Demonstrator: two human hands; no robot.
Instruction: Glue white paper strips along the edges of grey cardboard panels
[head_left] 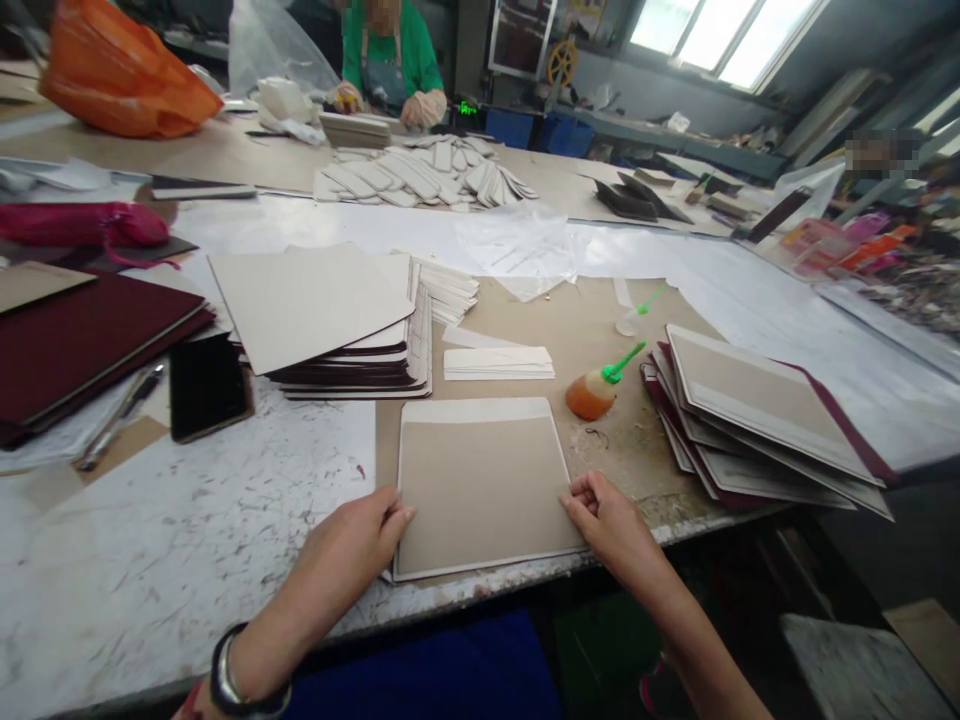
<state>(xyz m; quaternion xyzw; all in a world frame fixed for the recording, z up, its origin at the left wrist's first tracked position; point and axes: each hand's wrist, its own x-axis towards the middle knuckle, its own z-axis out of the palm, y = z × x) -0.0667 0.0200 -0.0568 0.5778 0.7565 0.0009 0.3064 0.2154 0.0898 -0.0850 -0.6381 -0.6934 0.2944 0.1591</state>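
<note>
Beige panel (pixel 484 490) with a pale border lies flat near the front edge of the worktable (pixel 210 560), between the two hands of the person. This worktable has a white surface with many dark marks, and a brown sheet (pixel 637 470) covers a part of it, under the panel and to its right. Beyond the panel, on the left, stands a thick stack of boards (pixel 322 305), with a plain pale board on top. On the right, a pile of covers (pixel 772 400) lies unevenly, some of them maroon. The left hand (pixel 375 528) has its fingers closed on the left edge of the panel; the right hand (pixel 598 512) pinches the right edge, with bent fingers. A dark phone (pixel 208 388) rests just beside the stack. White paper strips (pixel 499 363) lie beyond the panel, and near them is a squeeze bottle (pixel 590 396) with orange-brown content and a green nozzle.
</note>
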